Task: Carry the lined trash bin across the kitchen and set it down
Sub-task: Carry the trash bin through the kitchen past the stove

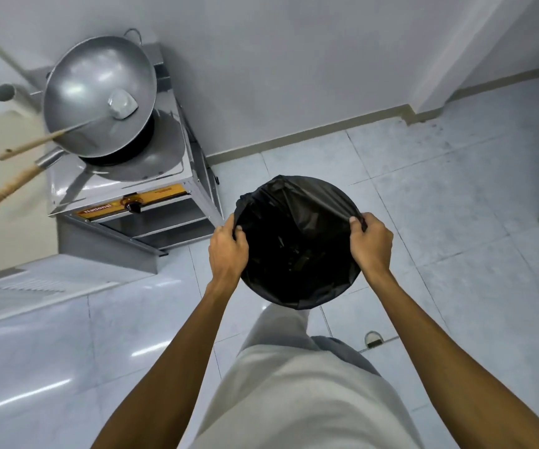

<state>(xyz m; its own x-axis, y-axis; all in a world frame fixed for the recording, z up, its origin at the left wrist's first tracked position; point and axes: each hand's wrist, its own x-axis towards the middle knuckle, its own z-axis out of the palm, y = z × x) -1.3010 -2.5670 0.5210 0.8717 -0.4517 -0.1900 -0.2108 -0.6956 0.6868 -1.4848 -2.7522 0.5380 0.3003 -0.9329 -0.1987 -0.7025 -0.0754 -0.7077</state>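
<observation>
- Your left hand (228, 246) and right hand (370, 243) each have a clenched grip on opposite rims of the round black-lined trash bin (297, 241).
- The bin sits just right of the steel stove stand (138, 202).
- A large steel wok (96, 92) rests atop that stand.

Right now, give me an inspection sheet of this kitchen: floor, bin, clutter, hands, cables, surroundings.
Surface: pale glossy tiled floor, with glare streaks.
Job's things: round trash bin lined with a black plastic bag, held by its rim; contents too dark to tell.
Clutter: small floor drain near the feet.
Grippers: left hand and right hand grip opposite sides of the rim.
Cables: nothing seen.
Surroundings: steel wok with wooden-handled spatula on a steel gas stove; plain wall.
</observation>
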